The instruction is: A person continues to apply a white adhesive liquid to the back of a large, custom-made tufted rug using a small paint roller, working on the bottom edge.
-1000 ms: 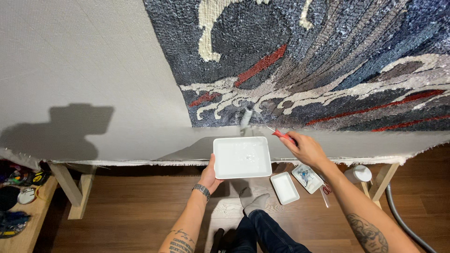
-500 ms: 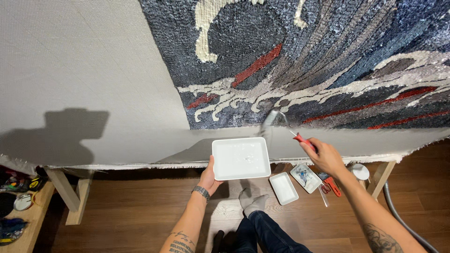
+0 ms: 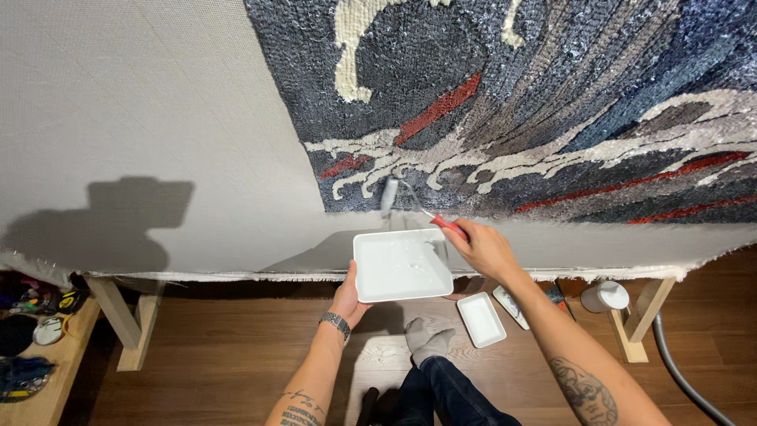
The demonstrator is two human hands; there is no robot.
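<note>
While the left hand (image 3: 347,296) grips the white rectangular plastic tray (image 3: 402,264) from below, the right hand (image 3: 482,248), just beside it, clasps a red-handled small paint roller (image 3: 389,195), which has swung back left onto the tufted blue-grey rug backing (image 3: 512,102): another pass.

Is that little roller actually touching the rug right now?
Touching. The head view shows the small roller pressed flat against the rug's lower edge, no gap visible, with the right hand gripping its red handle.
</note>
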